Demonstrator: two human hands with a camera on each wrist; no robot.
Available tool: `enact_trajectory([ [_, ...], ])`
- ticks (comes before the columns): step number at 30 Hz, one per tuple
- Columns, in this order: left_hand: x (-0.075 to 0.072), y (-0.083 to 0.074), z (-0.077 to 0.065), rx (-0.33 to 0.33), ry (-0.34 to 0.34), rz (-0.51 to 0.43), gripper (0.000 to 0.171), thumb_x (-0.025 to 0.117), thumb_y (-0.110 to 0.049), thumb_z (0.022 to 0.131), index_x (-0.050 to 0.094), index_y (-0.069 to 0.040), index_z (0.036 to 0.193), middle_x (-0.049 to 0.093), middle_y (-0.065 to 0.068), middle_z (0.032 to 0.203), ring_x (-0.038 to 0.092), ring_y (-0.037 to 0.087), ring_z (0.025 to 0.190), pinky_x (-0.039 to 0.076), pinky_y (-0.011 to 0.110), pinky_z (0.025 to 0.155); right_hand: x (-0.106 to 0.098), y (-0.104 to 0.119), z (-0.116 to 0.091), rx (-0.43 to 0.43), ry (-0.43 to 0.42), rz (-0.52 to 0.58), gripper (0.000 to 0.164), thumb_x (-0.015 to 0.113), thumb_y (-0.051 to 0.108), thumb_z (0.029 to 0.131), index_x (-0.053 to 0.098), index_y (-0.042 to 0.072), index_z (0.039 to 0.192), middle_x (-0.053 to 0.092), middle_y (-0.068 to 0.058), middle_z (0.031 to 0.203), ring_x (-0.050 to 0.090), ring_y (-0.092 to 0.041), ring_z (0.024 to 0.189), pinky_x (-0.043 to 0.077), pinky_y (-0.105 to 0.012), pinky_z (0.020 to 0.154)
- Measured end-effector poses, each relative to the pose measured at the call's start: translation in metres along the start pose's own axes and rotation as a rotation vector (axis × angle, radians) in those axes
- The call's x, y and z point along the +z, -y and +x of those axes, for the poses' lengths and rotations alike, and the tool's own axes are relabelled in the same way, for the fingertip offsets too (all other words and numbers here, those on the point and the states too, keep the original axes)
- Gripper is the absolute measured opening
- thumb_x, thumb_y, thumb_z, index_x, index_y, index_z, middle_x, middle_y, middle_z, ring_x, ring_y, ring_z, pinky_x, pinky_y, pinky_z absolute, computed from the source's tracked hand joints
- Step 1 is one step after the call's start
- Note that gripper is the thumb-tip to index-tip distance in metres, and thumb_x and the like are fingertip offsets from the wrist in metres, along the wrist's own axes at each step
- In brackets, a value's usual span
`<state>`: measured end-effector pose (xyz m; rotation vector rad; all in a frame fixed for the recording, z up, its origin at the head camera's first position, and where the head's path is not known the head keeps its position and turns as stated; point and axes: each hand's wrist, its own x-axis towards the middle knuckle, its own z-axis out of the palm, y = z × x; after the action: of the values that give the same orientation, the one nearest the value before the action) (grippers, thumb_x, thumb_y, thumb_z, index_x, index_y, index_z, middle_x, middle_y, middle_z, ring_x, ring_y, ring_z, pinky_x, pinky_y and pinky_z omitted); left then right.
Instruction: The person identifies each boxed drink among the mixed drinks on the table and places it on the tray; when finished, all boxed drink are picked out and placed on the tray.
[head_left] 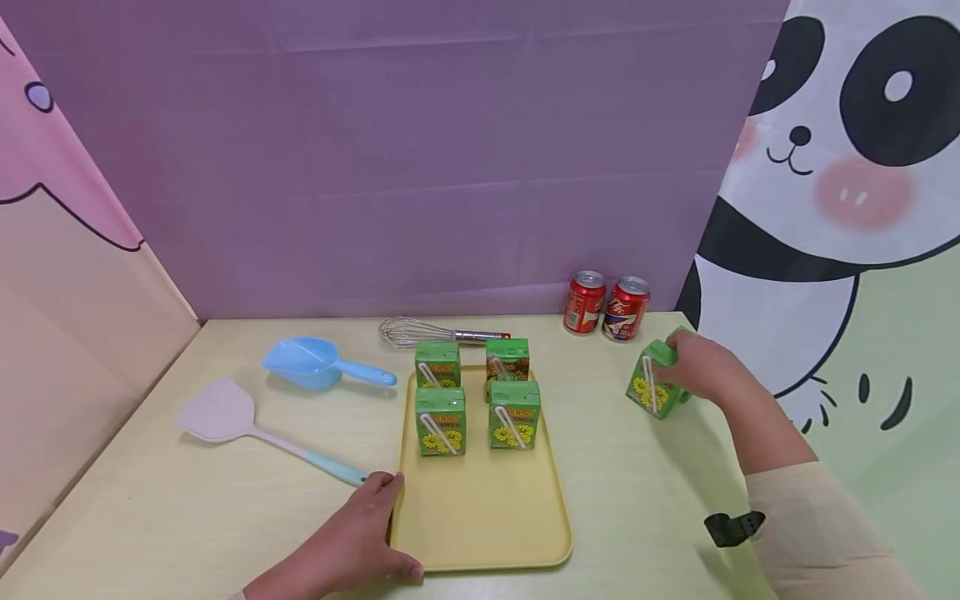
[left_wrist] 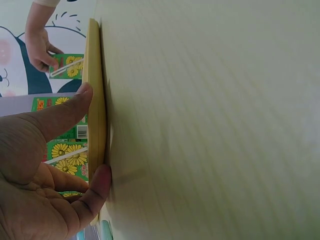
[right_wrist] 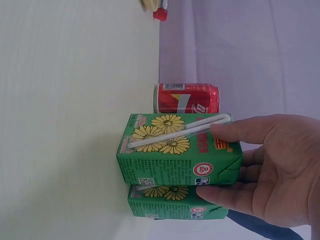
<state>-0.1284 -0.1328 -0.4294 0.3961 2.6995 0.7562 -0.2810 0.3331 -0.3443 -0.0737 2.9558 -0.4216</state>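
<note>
My right hand (head_left: 701, 364) grips a green drink carton (right_wrist: 170, 145) by its upper end, thumb across the front with the straw. The carton leans to one side in the head view. A second green carton (right_wrist: 175, 202) sits right behind it, mostly hidden by the hand in the head view. My left hand (head_left: 358, 533) holds the near left corner of the yellow tray (head_left: 483, 525), thumb at the front edge and fingers at the left side. Several green cartons (head_left: 441, 422) stand in two rows on the tray's far half.
Two red soda cans (head_left: 584, 303) stand at the back right, near the purple backdrop (head_left: 450, 167). A whisk (head_left: 416, 333) lies behind the tray. Left of it are a blue scoop (head_left: 315, 364) and a pale spatula (head_left: 221, 412) whose handle end reaches close to my left hand.
</note>
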Motion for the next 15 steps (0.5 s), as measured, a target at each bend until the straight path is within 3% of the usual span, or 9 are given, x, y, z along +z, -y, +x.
enact_trajectory([
  [6, 0.000, 0.001, 0.000, 0.002, -0.002, 0.000, 0.123, 0.089, -0.055, 0.059, 0.032, 0.009, 0.148, 0.038, 0.020, 0.144, 0.043, 0.032, 0.130, 0.040, 0.052, 0.105, 0.004, 0.002, 0.001, -0.026, 0.007, 0.076, 0.060, 0.068, 0.030, 0.088, 0.046, -0.009, 0.128, 0.060, -0.024, 0.113, 0.060, -0.032, 0.095, 0.055, -0.042, 0.075],
  [15, 0.001, 0.001, 0.000, 0.011, -0.019, 0.008, 0.123, 0.090, -0.054, 0.058, 0.033, 0.008, 0.148, 0.039, 0.021, 0.144, 0.044, 0.032, 0.128, 0.041, 0.052, 0.104, 0.004, 0.029, -0.011, -0.115, -0.033, 0.069, 0.050, 0.070, 0.028, 0.086, 0.054, -0.005, 0.121, 0.064, -0.020, 0.110, 0.061, -0.030, 0.095, 0.055, -0.044, 0.076],
])
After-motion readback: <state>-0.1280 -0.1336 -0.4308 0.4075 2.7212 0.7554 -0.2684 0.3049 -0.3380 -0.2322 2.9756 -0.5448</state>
